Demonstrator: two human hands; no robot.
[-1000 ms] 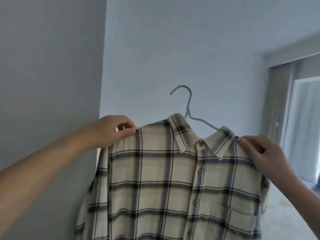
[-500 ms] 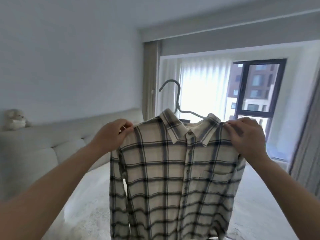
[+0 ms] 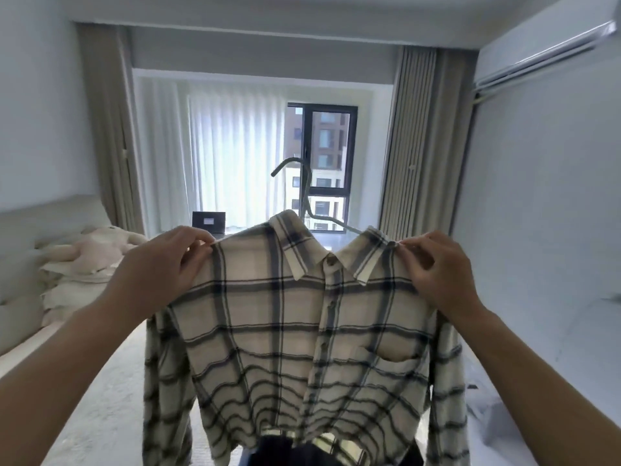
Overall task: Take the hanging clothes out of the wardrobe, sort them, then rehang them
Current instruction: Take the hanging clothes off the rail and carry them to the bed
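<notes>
Over the last second the view has swung from a bare wall round to the window (image 3: 322,163) and bed (image 3: 67,331), while the left hand (image 3: 168,267) and right hand (image 3: 440,274) stay pinched on the shoulders of the plaid shirt (image 3: 285,331). It hangs on its hanger (image 3: 304,196) in mid-air, so I judge it is being carried over for sorting

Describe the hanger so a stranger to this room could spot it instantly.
Start at the dark-framed window in the middle of the far wall. In front of it two hands hold up a plaid shirt by its shoulders. The hanger is the thin pale hook rising from the shirt's collar, the only curved wire shape against the window.
</notes>
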